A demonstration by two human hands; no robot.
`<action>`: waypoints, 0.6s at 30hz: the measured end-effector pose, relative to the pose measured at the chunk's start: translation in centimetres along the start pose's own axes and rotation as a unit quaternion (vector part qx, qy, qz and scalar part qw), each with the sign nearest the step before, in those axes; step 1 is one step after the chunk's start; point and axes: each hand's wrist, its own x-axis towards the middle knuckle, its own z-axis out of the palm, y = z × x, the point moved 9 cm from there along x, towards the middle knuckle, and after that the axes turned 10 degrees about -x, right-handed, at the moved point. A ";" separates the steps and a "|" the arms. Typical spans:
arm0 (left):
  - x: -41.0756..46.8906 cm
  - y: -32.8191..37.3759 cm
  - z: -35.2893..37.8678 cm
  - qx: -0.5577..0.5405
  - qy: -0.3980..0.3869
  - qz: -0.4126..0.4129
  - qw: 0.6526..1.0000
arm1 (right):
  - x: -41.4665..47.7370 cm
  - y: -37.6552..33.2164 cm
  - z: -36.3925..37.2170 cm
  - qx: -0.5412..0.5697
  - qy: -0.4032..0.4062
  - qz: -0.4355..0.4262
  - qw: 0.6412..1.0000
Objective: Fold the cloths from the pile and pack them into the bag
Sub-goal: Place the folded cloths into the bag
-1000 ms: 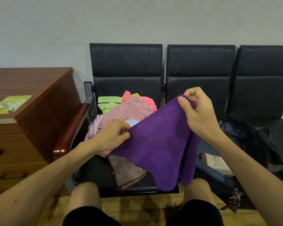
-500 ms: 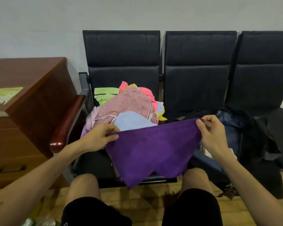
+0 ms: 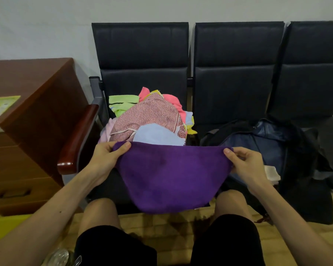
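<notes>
Both hands, left (image 3: 104, 158) and right (image 3: 246, 162), pinch the cloth's (image 3: 171, 175) top corners; a slack grip could drop it floorward below them.

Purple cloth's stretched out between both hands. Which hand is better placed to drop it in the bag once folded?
Right, probably. The right hand pinches the purple cloth directly in front of the open bag; the left hand holds the far corner, by the pile.
</notes>
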 end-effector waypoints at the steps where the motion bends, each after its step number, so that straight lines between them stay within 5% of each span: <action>1: -0.1 -0.1 0.0 -0.006 0.003 -0.001 1.000 | -0.1 -0.1 0.1 0.003 0.001 0.002 1.000; 8: -1.2 -0.5 1.5 -0.014 0.015 0.003 1.000 | -1.7 -0.9 1.9 0.040 -0.022 0.018 0.999; 18: -5.3 -1.2 11.7 0.032 -0.123 0.044 0.991 | -5.0 -3.5 8.0 0.054 -0.070 0.002 0.996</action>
